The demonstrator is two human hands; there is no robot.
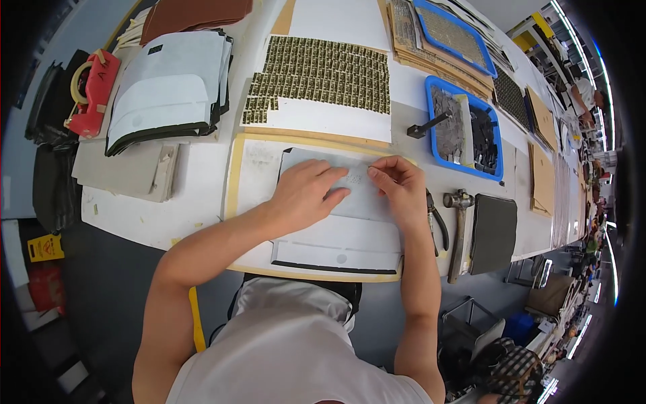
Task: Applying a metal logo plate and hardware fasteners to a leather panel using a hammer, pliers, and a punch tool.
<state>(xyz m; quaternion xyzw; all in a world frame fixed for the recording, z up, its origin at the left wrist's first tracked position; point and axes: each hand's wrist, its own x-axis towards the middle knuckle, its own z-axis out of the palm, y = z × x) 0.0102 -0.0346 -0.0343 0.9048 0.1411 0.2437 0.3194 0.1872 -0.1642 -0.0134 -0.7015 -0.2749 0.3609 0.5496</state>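
Observation:
A light grey flat panel (316,236) with a black lower edge lies on a yellow-taped white board (252,202) in front of me. My left hand (306,194) rests on the panel's upper part, fingers apart and holding nothing. Close by on the right, my right hand (402,188) has thumb and index finger pinched together at the panel's upper right. Whatever sits in that pinch is too small to make out. Between the two hands, a cluster of small dark marks (352,179) shows on the panel.
Beyond the board lies a sheet covered with rows of small dark pieces (323,74). At right are a blue tray (499,151), a black stand (418,130), pliers (439,225), a hammer (459,232) and dark sheets (494,232). Stacked panels (168,94) and a red tape dispenser (101,94) occupy the left.

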